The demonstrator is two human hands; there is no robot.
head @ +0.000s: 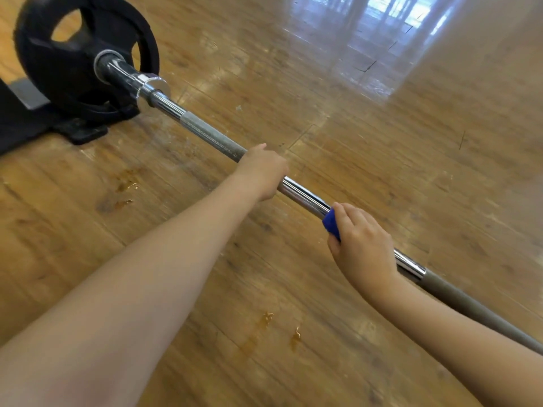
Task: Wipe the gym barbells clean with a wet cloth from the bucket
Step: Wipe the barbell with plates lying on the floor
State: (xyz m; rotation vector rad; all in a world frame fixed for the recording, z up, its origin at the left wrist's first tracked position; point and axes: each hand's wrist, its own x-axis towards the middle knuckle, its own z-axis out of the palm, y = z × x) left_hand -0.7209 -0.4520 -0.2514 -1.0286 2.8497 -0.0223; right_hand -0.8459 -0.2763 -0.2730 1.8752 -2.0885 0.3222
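Two bare forearms of one person, seen from above against the barbell (205, 129). The left forearm enters nearer the plate end of the barbell, long and smooth, uncovered from elbow to wrist; no sleeve edge shows. The left hand (261, 168) wears no glove, ring or band. The right forearm, farther from the plate end, is likewise uncovered. The right hand (363, 242) is ungloved, its short fingers (348, 217) without rings.

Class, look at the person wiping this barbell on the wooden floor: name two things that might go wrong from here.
1. Wet patches on the wooden floor may cause a slip.
2. The right hand wraps the blue cloth around the bar near the left hand; sliding further could bump it.
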